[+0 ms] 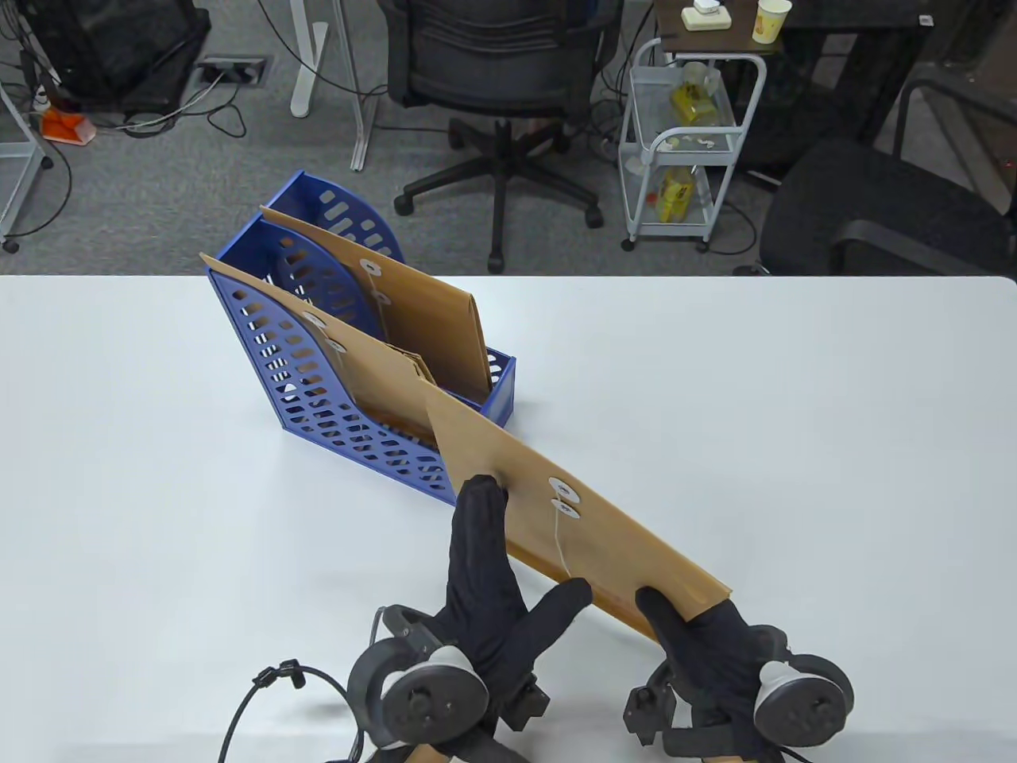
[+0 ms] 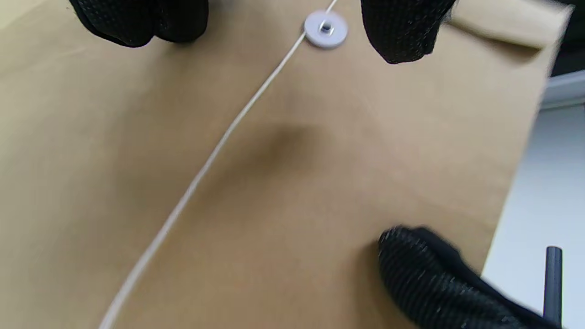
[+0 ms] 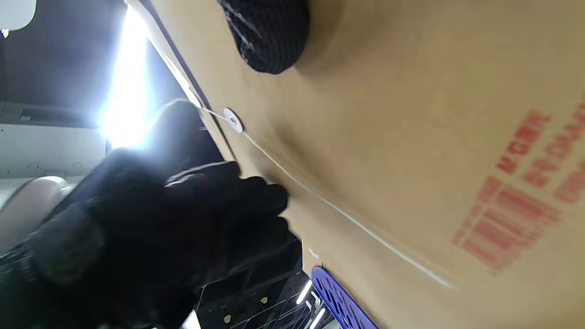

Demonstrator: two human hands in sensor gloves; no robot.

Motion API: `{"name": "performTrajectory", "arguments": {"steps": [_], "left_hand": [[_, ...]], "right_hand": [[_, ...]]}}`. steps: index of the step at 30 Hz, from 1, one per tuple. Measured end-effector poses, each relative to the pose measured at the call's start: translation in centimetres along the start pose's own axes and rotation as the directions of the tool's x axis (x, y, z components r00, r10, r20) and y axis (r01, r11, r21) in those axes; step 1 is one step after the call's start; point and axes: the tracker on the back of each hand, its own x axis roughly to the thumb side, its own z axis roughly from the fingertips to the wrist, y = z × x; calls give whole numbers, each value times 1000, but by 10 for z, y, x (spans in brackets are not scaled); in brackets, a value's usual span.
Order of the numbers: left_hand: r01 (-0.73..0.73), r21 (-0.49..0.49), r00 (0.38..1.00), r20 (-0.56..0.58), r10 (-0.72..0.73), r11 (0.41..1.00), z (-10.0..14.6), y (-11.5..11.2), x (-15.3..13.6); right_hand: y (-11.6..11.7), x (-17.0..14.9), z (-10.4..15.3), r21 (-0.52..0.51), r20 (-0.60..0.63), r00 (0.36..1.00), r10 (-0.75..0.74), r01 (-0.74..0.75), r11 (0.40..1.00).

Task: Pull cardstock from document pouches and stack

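Observation:
A brown kraft document pouch (image 1: pixel 612 548) with white string-tie buttons (image 1: pixel 563 488) is held tilted above the white table (image 1: pixel 794 413), its far end near the rack. My left hand (image 1: pixel 516 556) grips its near long edge, index finger stretched up the face and thumb at the edge. My right hand (image 1: pixel 675 620) grips the near corner, thumb on top. The left wrist view shows the pouch face (image 2: pixel 292 183), the loose string (image 2: pixel 205 173), a button (image 2: pixel 325 28) and my fingertips (image 2: pixel 402 32). The right wrist view shows the pouch (image 3: pixel 411 137) with red print (image 3: pixel 525 192).
A blue perforated file rack (image 1: pixel 334 397) stands at the table's middle left, with two more brown pouches (image 1: pixel 413 318) (image 1: pixel 365 366) leaning in it. A black cable (image 1: pixel 270 691) lies at the front left. An office chair and a wire cart stand beyond the far edge.

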Motion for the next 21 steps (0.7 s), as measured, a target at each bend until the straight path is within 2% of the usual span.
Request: {"name": "performTrajectory", "arguments": {"steps": [4,10,15,19,21], "left_hand": [[-65,-8,996,-62,64,998,3,-4,-16],[-224,17,962,-159,223,975,7,1,-40],[-352,39,925,-141,353,935,7,11,-53],[-415,109,903,-75,423,903,10,19,-59],[-421,94,906,-12,424,902,10,22,-55]], "right_hand": [[7,11,2,-12,80,987,136,-136,991],[10,16,5,-26,104,982,155,-153,988],[4,6,5,-48,42,988,147,-145,988],[7,5,5,-24,35,965,260,-259,965],[10,5,5,-12,38,950,309,-309,951]]}}
